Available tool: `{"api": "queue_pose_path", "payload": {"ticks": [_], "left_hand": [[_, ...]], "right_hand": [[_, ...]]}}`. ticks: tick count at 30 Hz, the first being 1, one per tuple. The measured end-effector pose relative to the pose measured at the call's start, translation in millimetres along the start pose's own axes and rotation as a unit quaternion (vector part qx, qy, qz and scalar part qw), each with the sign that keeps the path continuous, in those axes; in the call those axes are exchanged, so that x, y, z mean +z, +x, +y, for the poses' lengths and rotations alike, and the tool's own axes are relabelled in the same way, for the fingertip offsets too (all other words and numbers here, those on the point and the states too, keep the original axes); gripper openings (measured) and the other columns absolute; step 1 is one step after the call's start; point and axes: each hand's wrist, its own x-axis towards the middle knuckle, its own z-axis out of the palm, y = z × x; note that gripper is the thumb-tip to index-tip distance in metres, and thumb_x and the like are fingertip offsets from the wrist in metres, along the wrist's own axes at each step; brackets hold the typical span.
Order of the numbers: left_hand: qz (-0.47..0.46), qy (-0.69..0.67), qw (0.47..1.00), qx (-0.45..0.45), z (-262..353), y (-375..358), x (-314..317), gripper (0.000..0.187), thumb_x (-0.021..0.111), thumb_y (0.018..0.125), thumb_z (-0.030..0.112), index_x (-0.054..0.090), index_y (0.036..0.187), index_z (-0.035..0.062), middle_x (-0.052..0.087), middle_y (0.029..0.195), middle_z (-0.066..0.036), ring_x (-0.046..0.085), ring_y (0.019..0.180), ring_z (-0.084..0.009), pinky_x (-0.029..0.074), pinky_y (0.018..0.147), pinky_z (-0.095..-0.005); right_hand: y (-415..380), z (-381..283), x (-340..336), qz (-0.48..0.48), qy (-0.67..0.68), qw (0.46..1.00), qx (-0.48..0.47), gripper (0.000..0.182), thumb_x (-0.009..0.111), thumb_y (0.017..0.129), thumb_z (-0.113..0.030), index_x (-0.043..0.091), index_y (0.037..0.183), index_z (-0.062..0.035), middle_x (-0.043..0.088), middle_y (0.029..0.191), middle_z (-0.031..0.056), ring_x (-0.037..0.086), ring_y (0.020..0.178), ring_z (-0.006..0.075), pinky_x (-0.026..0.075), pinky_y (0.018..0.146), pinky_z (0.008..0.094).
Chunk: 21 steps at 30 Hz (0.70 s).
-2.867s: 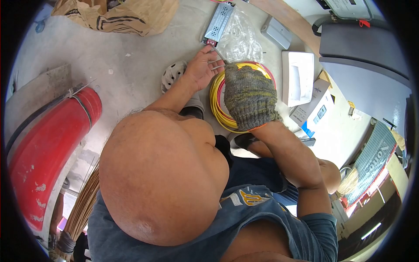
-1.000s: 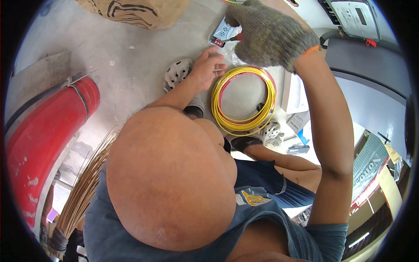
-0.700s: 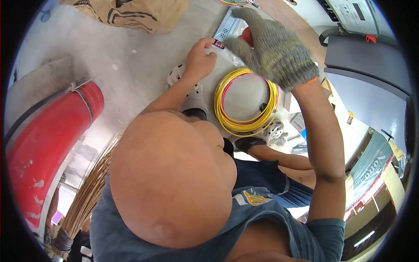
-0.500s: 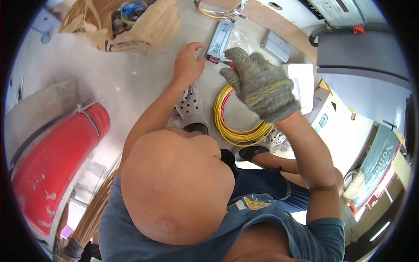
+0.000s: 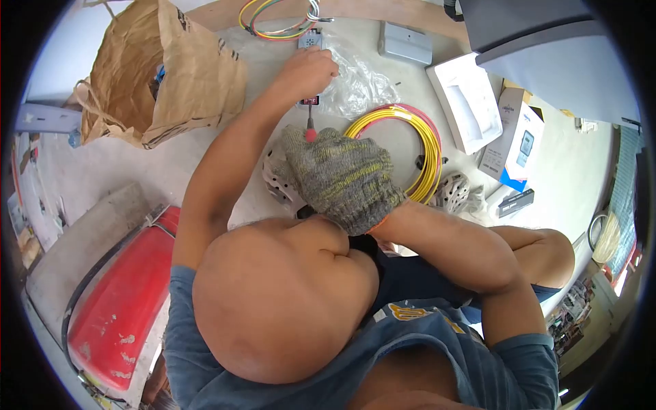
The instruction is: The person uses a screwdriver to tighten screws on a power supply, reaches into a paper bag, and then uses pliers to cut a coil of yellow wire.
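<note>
My bare left hand (image 5: 307,72) is closed over the middle of a perforated metal power supply (image 5: 311,39), which lies on the floor and is mostly hidden beneath it. At the near end of the unit, a dark red terminal strip (image 5: 311,100) shows. My right hand (image 5: 345,176), in a grey and yellow knitted glove, is closed around a screwdriver (image 5: 310,132) with a red handle. Its shaft points at the terminal strip, and the tip is at the terminals. Clear plastic wrap (image 5: 362,85) lies beside the unit.
A yellow and red cable coil (image 5: 430,147) lies right of the glove. Looped coloured wires (image 5: 273,31) are at the top. A paper bag (image 5: 198,82) stands left, a red curved object (image 5: 126,307) lower left. A white tray (image 5: 458,102), printed box (image 5: 516,140) and grey box (image 5: 405,44) are right.
My left hand has closed over the power supply, having been open beside it. My right hand with the screwdriver has come left and lower in view. The whole view has shifted.
</note>
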Motion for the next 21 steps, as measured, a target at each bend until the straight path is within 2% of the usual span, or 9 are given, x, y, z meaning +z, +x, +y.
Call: {"api": "queue_pose_path", "payload": {"ticks": [2, 5, 8, 11, 13, 14, 17, 20, 21], "left_hand": [[-0.019, 0.034, 0.999, -0.005, -1, 3, 4, 0.015, 0.068, 0.084, 0.017, 0.075, 0.097, 0.0141, 0.065, 0.103, -0.005, 0.059, 0.107, -0.0273, 0.047, 0.094, -0.0417], [0.027, 0.034, 0.999, 0.001, -3, 6, 13, 0.014, 0.068, 0.083, 0.017, 0.075, 0.095, 0.0149, 0.066, 0.101, -0.004, 0.058, 0.107, -0.0273, 0.046, 0.095, -0.0433], [0.04, 0.031, 0.999, 0.012, -7, 7, 15, 0.014, 0.066, 0.084, 0.02, 0.075, 0.093, 0.0145, 0.067, 0.098, -0.005, 0.058, 0.105, -0.0277, 0.047, 0.093, -0.0434], [0.009, 0.074, 0.997, -0.009, -7, 8, 20, 0.015, 0.067, 0.083, 0.025, 0.074, 0.091, 0.0135, 0.068, 0.094, -0.006, 0.059, 0.103, -0.0287, 0.048, 0.092, -0.0432], [0.016, 0.036, 0.999, 0.004, -10, 8, 22, 0.016, 0.066, 0.081, 0.026, 0.072, 0.088, 0.0122, 0.069, 0.091, -0.008, 0.059, 0.101, -0.0299, 0.049, 0.09, -0.043], [0.021, 0.036, 0.999, -0.01, -9, 6, 21, 0.016, 0.066, 0.081, 0.026, 0.072, 0.088, 0.0122, 0.069, 0.091, -0.008, 0.059, 0.101, -0.0299, 0.049, 0.09, -0.043], [0.064, -0.028, 0.998, -0.002, -9, 6, 10, 0.017, 0.067, 0.08, 0.027, 0.069, 0.086, 0.0104, 0.069, 0.089, -0.009, 0.062, 0.095, -0.032, 0.05, 0.085, -0.044], [0.108, -0.196, 0.975, -0.005, -14, 1, -2, 0.023, 0.075, 0.075, 0.023, 0.065, 0.087, 0.0065, 0.068, 0.082, -0.01, 0.065, 0.076, -0.0284, 0.051, 0.071, -0.0375], [0.108, -0.197, 0.974, -0.009, -14, -3, -6, 0.023, 0.075, 0.075, 0.023, 0.065, 0.087, 0.0065, 0.068, 0.082, -0.01, 0.065, 0.076, -0.0284, 0.051, 0.071, -0.0375]], "right_hand": [[-1, -4, -4, 0.004, -0.025, 1.0, 0.016, 0.056, 0.065, 0.08, -0.017, 0.056, 0.135, -0.013, 0.053, 0.133, 0.0211, 0.062, 0.099, 0.0323, 0.051, 0.08, 0.0463], [-3, -2, -3, 0.002, -0.055, 0.998, 0.028, 0.057, 0.064, 0.079, -0.016, 0.055, 0.135, -0.0132, 0.054, 0.132, 0.0211, 0.062, 0.098, 0.0324, 0.051, 0.079, 0.0467], [-11, 11, 2, 0.077, -0.045, 0.995, -0.039, 0.054, 0.066, 0.079, -0.02, 0.057, 0.132, -0.0125, 0.057, 0.124, 0.0224, 0.065, 0.09, 0.0317, 0.053, 0.073, 0.0464], [-11, 19, -5, 0.016, -0.073, 0.997, 0.007, 0.048, 0.067, 0.083, -0.023, 0.057, 0.128, -0.0117, 0.06, 0.115, 0.0204, 0.066, 0.079, 0.0312, 0.054, 0.066, 0.0433], [1, 30, -17, 0.06, -0.105, 0.988, 0.094, 0.045, 0.068, 0.085, -0.021, 0.055, 0.127, -0.0114, 0.062, 0.109, 0.0161, 0.067, 0.074, 0.0313, 0.055, 0.064, 0.0397], [6, 35, -24, 0.055, -0.105, 0.99, 0.081, 0.045, 0.068, 0.085, -0.021, 0.055, 0.127, -0.0114, 0.062, 0.109, 0.0161, 0.067, 0.074, 0.0313, 0.055, 0.064, 0.0397], [19, 52, -42, 0.117, 0.072, 0.99, -0.005, 0.038, 0.07, 0.083, -0.01, 0.06, 0.12, -0.0117, 0.061, 0.114, 0.0137, 0.067, 0.096, 0.033, 0.056, 0.078, 0.0416], [28, 65, -49, 0.035, 0.028, 0.997, -0.07, 0.036, 0.067, 0.081, -0.005, 0.063, 0.116, -0.0142, 0.06, 0.12, 0.0124, 0.064, 0.102, 0.035, 0.055, 0.081, 0.0437], [31, 69, -48, 0.038, -0.007, 0.994, -0.106, 0.031, 0.069, 0.086, -0.016, 0.062, 0.116, -0.0166, 0.064, 0.114, 0.013, 0.065, 0.098, 0.0371, 0.054, 0.08, 0.0455]]}}
